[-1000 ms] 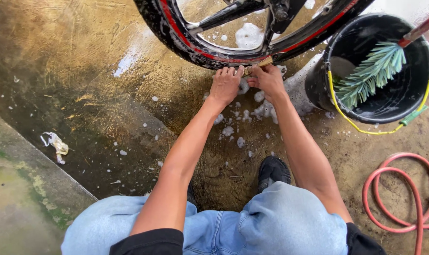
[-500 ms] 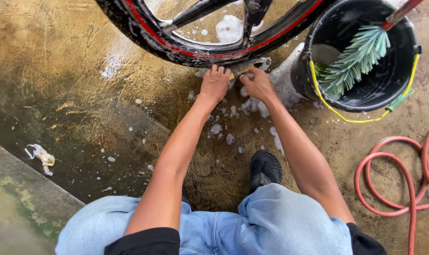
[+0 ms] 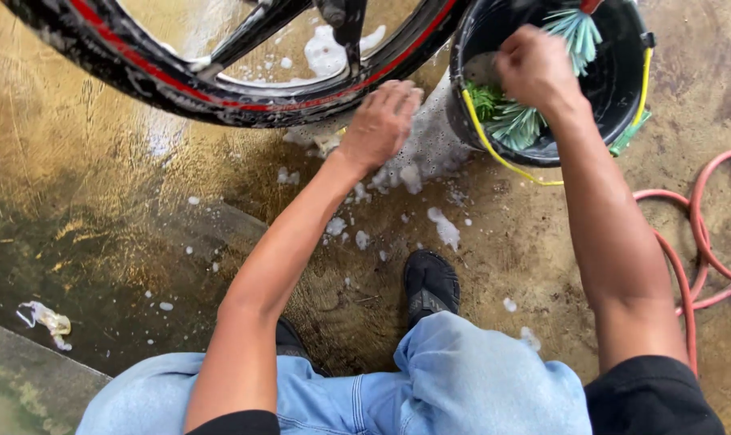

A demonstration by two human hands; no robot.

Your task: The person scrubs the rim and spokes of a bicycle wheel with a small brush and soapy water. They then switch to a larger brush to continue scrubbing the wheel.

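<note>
Over the black bucket (image 3: 623, 105), my right hand (image 3: 534, 68) closes on the soft, wet green brush (image 3: 510, 121); I'd grip its stiff handle. My left hand (image 3: 379, 125), fingers loosely curled and holding nothing I can see, rests by the soapy tyre (image 3: 220, 101).

Soft, even daylight; no hard shadows. Wet floor (image 3: 99, 161) below the tyre (image 3: 220, 89) shows pale glare. Right hand (image 3: 534, 68) over the bucket (image 3: 631, 105) slightly motion-blurred. Tyre bows near the top edge.

L hand (image 3: 379, 125) flat, R hand (image 3: 534, 68) fisted
</note>
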